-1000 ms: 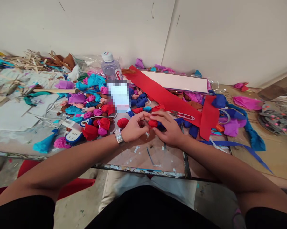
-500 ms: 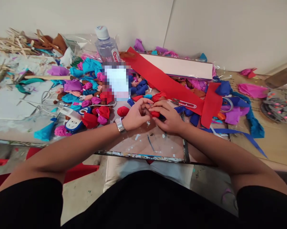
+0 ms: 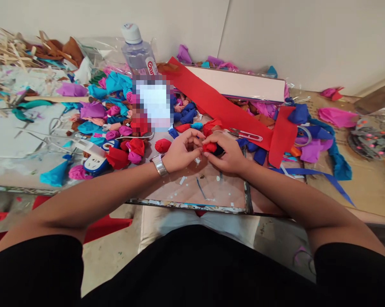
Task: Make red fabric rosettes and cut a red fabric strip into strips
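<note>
A small bunched red paper bud (image 3: 209,147) sits between my two hands above the table's front part. My right hand (image 3: 226,152) pinches it between thumb and fingers from the right. On the other side, my left hand (image 3: 183,152), below a metal wristwatch, has thumb and fingertips curled together at the bud's left end; the fingers partly hide what they grip. Another red paper bud (image 3: 163,146) lies left of my left hand. Behind my hands rest a pink-handled thread snipper (image 3: 250,135) and a long red paper strip (image 3: 211,94).
Many purple, blue and red paper pieces (image 3: 93,109) cover the left. A water bottle (image 3: 137,53) stands behind a pixelated bright patch. A power strip (image 3: 96,163) with a cable lies left, wooden sticks (image 3: 16,53) far left, a tape ring (image 3: 304,135) right.
My right hand's fingers have shifted on the red bud, which now shows more between the hands. My left hand stays close to it. The whole view has shifted slightly.
</note>
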Demonstrator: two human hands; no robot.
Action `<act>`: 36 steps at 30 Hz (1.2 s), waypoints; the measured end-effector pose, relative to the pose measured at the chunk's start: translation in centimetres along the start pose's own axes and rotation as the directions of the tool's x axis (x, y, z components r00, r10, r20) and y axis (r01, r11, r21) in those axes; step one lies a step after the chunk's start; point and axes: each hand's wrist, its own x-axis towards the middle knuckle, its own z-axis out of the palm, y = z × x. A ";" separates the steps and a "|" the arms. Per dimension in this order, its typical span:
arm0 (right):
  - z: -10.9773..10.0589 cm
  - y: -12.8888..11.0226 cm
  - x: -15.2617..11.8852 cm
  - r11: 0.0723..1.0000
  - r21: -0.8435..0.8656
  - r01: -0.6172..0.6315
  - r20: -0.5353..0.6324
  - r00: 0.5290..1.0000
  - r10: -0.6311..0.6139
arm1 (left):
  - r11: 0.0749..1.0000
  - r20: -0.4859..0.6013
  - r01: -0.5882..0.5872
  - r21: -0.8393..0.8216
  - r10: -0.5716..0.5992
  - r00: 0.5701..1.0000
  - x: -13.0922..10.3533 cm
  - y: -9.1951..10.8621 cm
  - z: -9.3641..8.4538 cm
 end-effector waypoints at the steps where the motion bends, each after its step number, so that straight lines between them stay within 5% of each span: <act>1: 0.0 0.0 0.0 1.000 0.004 -0.016 0.003 1.000 0.016 | 1.000 -0.004 -0.018 0.020 0.018 1.000 0.0 0.0 0.0; 12: 0.1 0.0 -0.1 0.993 0.042 -0.106 -0.041 0.993 0.108 | 0.978 0.032 -0.101 0.181 0.097 0.995 -0.4 0.1 -0.1; 23: -0.1 0.1 -0.3 0.990 0.060 -0.129 -0.056 0.990 0.132 | 0.966 -0.079 -0.092 0.243 0.114 0.990 -0.2 0.3 -0.3; 36: 0.0 0.3 -0.3 0.986 0.120 -0.117 -0.104 0.986 0.130 | 0.991 -0.085 -0.069 0.116 0.079 0.993 -0.1 0.3 -0.2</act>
